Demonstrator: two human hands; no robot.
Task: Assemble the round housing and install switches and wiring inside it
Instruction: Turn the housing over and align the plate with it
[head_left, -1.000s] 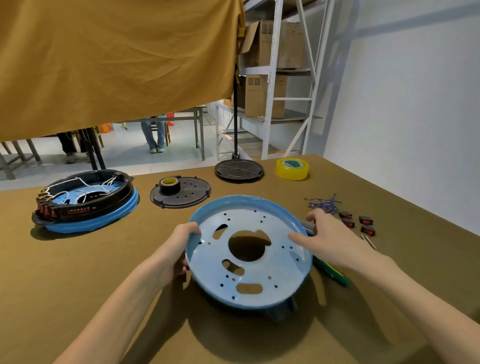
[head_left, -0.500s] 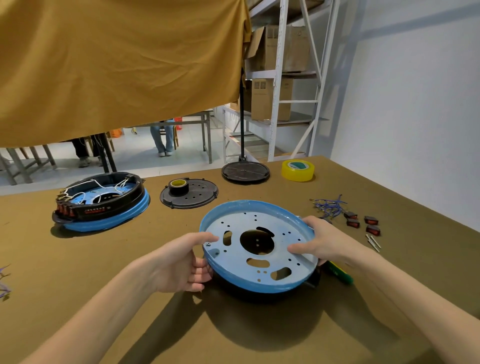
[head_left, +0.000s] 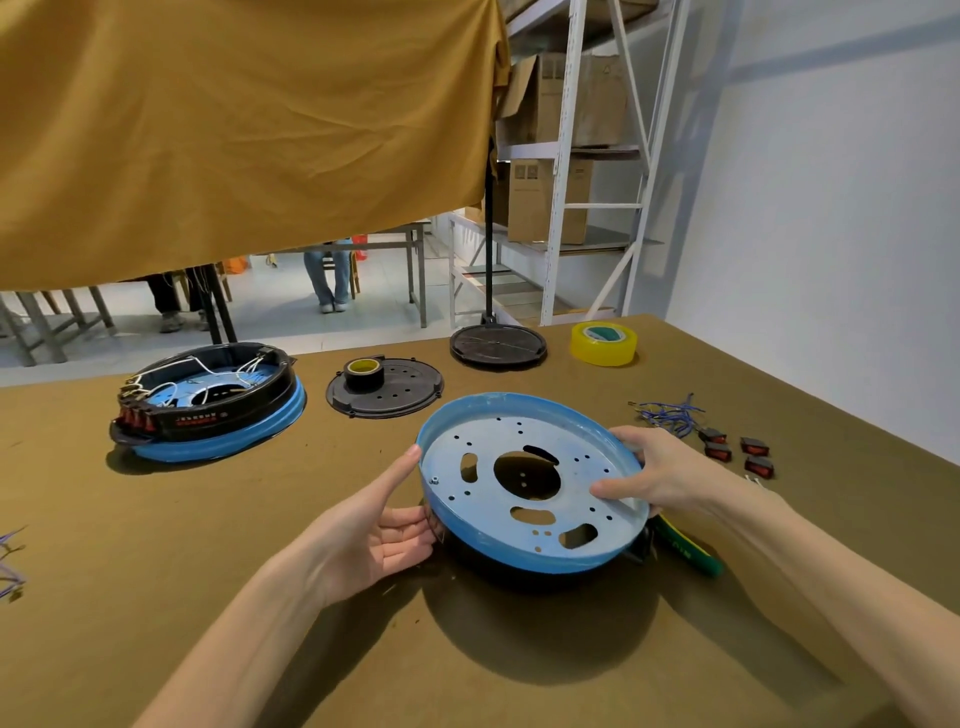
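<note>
blue plate (head_left: 524, 483): i see it in the middle of the table (head_left: 156, 597), tilted, its near edge sitting over a black ring (head_left: 519, 569) beneath it; it has a big centre hole and many small ones.
left hand (head_left: 382, 525): at the plate's nine o'clock edge, thumb up along the rim, fingers curled beneath it; i read it as holding the plate.
right hand (head_left: 657, 475): at the plate's three o'clock edge, thumb laid on the inner face, fingers round the rim, holding it.
finished housing (head_left: 208, 402): at ten o'clock, black ring on a blue plate, white wires inside, red switches on its left side.
black disc (head_left: 385, 387): at eleven o'clock, with a small roll of black tape (head_left: 363, 372) on it.
yellow tape (head_left: 604, 343): at one o'clock, far edge of the table.
blue wires (head_left: 667, 414): at two o'clock.
loose switches (head_left: 737, 453): four, just beside the right hand at three o'clock.
green tool (head_left: 688, 545): its handle shows from under the right wrist.
</note>
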